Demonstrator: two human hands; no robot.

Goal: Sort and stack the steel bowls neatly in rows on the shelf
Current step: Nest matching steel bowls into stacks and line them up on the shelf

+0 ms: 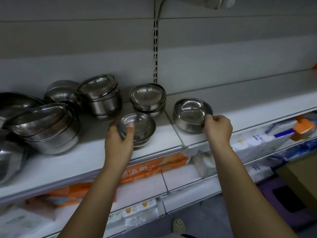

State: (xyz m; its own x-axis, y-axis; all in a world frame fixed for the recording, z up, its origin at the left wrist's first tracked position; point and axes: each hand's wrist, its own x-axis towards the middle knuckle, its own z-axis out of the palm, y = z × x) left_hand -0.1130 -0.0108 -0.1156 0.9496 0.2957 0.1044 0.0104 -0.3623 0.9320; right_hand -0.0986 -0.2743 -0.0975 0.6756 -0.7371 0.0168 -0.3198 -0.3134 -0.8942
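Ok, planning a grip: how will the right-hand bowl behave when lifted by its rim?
Steel bowl: probably rigid, light. The right hand pinches only the rim, so the polished wall may slip. Its wide base rests on the shelf; unlikely to roll.

- small bowl (pixel 137 127) in the left hand (pixel 120 136): polished steel, smooth, mirror-bright inside
- deeper bowl (pixel 190 114) at the right hand (pixel 217 127): steel, glossy inside, duller brushed sheen outside
- bowl stacks (pixel 101 98) beyond the left hand: the same shiny, smooth metal
- shelf (pixel 77 162) under both hands: white, matt, smooth
- packs (pixel 253 143) below the right hand: glossy clear plastic wrap
- orange box (pixel 154 164) below the left wrist: printed card, slight sheen
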